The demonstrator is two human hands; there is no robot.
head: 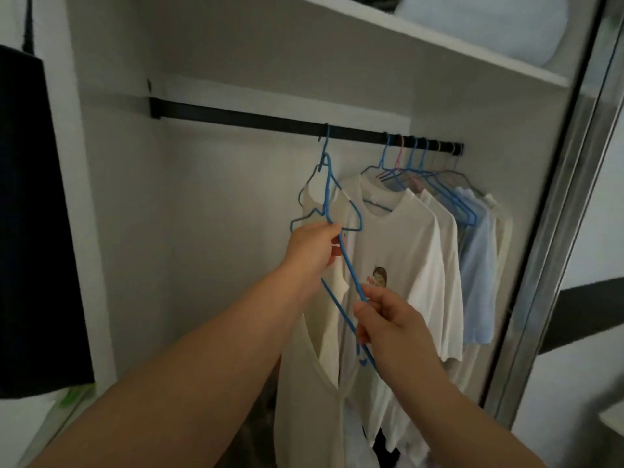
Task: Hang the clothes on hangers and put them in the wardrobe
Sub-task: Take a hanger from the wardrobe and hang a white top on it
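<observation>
Both forearms rise from the bottom edge, cut off at the elbows; the right hand [391, 327] sits nearest, its thumb and curled fingers [366, 310] pinching the lower end of a blue hanger [349, 265], whose far tip is hidden behind the knuckles; the left hand [312, 246] is higher and further in, its fingers wrapped round the same blue wire near the upper bend, so the fingertips themselves cannot be seen. The hanger is thin, bright blue and tilted steeply, running from the left hand down to the right; more blue wire loops around the left hand, and whether that is one hanger or two tangled together is hard to tell; a hook [326, 140] catches the rail above. Just behind the hands hangs a cream garment [304, 383] with a deep open neckline, its hem cut off below; beside it a white T-shirt [398, 238] with a small printed figure on the chest. Further right, more white tops and a pale blue shirt [476, 265] crowd together on blue and pink hangers, their shapes overlapping. All hang from a black rail [253, 118] in the white wardrobe [202, 204]; a shelf [405, 38] above holds something pale and blurred; a dark cloth [30, 231] hangs at far left.
</observation>
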